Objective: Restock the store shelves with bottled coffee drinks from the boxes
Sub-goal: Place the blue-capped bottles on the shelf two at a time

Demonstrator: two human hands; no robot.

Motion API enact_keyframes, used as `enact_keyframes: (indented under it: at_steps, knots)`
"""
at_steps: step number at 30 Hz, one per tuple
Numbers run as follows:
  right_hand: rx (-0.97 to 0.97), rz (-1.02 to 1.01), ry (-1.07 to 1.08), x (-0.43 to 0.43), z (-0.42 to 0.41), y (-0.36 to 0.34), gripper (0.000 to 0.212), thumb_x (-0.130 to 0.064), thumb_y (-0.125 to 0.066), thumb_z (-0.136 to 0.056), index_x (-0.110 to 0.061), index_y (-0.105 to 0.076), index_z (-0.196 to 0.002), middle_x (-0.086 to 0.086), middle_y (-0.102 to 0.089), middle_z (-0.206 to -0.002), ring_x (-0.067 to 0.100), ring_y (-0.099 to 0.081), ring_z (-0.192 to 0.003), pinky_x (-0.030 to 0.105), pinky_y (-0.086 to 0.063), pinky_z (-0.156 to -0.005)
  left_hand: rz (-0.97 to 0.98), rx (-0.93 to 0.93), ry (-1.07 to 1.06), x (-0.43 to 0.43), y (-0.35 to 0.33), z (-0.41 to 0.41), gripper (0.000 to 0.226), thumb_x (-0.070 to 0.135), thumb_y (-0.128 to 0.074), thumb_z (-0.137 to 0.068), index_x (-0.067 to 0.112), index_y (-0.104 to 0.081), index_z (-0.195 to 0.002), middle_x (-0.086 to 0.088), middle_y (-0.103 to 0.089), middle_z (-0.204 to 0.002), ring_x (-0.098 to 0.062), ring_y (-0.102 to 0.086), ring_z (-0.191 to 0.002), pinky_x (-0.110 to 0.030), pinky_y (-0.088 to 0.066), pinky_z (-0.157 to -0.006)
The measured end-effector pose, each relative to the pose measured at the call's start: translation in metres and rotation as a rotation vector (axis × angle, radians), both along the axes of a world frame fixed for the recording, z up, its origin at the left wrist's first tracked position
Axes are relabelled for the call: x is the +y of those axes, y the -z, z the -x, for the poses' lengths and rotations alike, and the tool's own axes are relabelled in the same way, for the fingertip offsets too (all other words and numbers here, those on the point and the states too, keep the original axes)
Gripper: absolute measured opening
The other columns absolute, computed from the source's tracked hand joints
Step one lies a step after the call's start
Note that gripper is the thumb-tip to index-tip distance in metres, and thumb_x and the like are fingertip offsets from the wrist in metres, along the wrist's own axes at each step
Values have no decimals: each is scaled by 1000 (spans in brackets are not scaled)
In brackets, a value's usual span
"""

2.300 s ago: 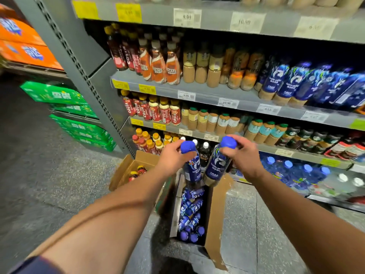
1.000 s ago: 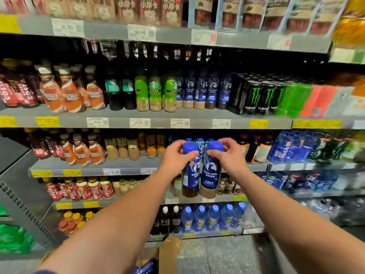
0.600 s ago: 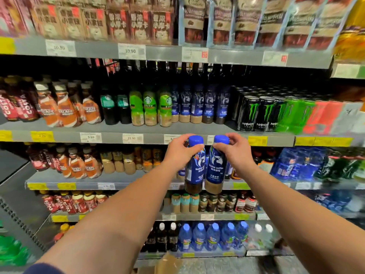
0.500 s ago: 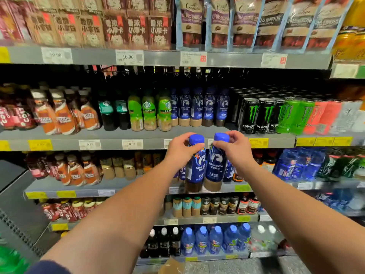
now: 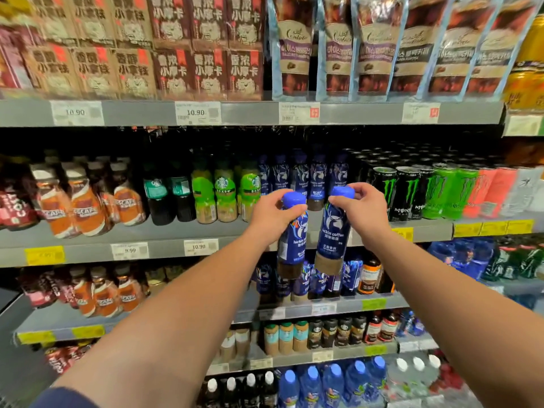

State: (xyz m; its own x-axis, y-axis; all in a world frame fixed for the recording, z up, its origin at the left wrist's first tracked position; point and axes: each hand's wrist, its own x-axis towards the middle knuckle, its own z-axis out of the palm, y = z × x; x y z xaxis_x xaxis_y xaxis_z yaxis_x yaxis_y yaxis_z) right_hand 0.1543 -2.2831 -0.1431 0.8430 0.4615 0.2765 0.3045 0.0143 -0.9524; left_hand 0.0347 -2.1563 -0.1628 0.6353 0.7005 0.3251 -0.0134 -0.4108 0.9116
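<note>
Each of my hands holds a blue-labelled coffee bottle with a blue cap by its neck. My left hand (image 5: 272, 214) grips the left bottle (image 5: 291, 242), and my right hand (image 5: 363, 209) grips the right bottle (image 5: 332, 240). Both bottles hang upright side by side, level with the front edge of the grey shelf (image 5: 164, 234). Just behind them on that shelf stands a row of matching blue coffee bottles (image 5: 300, 175). More of the same blue bottles (image 5: 321, 282) stand on the shelf below. No box is in view.
Green-labelled bottles (image 5: 225, 189) stand left of the blue row and black and green energy drink cans (image 5: 412, 189) to its right. Orange-labelled coffee bottles (image 5: 85, 198) fill the left. Coffee packs (image 5: 203, 45) line the top shelf. Blue water bottles (image 5: 332, 384) sit at the bottom.
Both hands have lifted the two bottles from a cardboard box on the floor up to the shelf with the matching blue bottles. My view has risen with them.
</note>
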Motion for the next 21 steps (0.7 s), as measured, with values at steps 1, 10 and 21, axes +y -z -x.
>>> enact_keyframes:
  at_steps: [1, 10, 21]
  knots:
    - [-8, 1, 1, 4, -3, -2, 26, -12, -77, -76, -12, -58, -94, 2, -65, -84, 16, -60, -71, 27, -49, -64, -2, -1, -13, 4, -1, -2, 33, 19, -75, -80, 14, -65, -111, 0, -63, -92, -14, -56, -81, -24, -47, -73]
    - [-39, 17, -17, 34, -58, -21, 35, -22, -81, -69, -19, -60, -97, 4, -69, -93, 22, -67, -81, 43, -57, -81, -12, -56, -146, 21, -23, -35, 34, 17, -74, -82, 12, -64, -113, 2, -62, -92, -13, -58, -83, -18, -45, -69]
    - [-103, 47, -181, 90, -97, -24, 39, -23, -79, -72, -18, -56, -103, 7, -67, -102, 24, -67, -88, 45, -56, -83, 34, -104, -357, 32, -26, -56, 31, 16, -75, -80, 14, -65, -109, 4, -64, -87, -9, -60, -76, -13, -49, -67]
